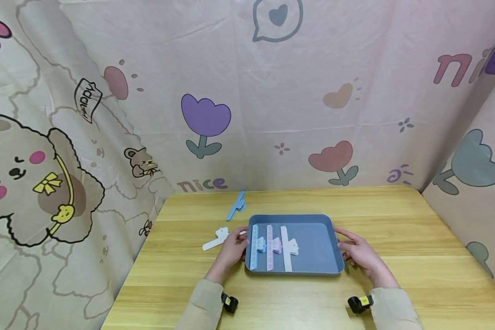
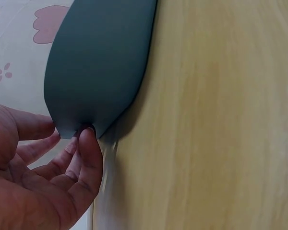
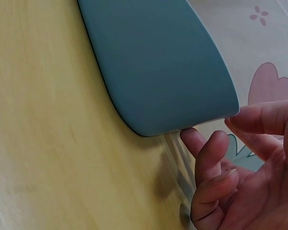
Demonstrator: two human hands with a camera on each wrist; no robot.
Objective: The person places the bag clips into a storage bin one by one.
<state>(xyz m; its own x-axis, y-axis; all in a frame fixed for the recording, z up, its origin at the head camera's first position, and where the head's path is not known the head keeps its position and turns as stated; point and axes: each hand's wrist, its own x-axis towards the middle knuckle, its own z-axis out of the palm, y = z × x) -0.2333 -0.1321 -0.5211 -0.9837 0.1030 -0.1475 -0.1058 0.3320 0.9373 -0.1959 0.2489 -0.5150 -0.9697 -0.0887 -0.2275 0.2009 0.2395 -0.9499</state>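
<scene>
"Hanging around the back and sides is a big cloth (image 1: 272, 82), with flowers and a fluffy bear on it," says one child.

"What comes after the cloth?" asks the other.

"A yellow wooden table (image 1: 396, 238). A blue-gray tray (image 1: 317, 243) is at the middle of it, but nobody can tell if it sits flat or is up a bit."

"And the hands?"

"The left hand (image 1: 233, 247) holds the tray's left end, with fingertips at the rim and lower down. The right hand (image 1: 360, 252) holds the right end by its fingertips too."

"Which things are in the tray?"

"Three long clips in a row. First is a blue ruler clip (image 1: 254, 247), next a pink ruler clip (image 1: 270, 247), then a plain white clip (image 1: 286, 250)."

"Any clips outside?"

"A second white clip (image 1: 220, 234) lies left of the tray, partly hidden by the left hand. A second blue clip (image 1: 236, 207) lies near the tray's back left corner."

"What is smallest?"

"Each wrist has a little black box (image 1: 230, 303) with a yellow spot."
</scene>
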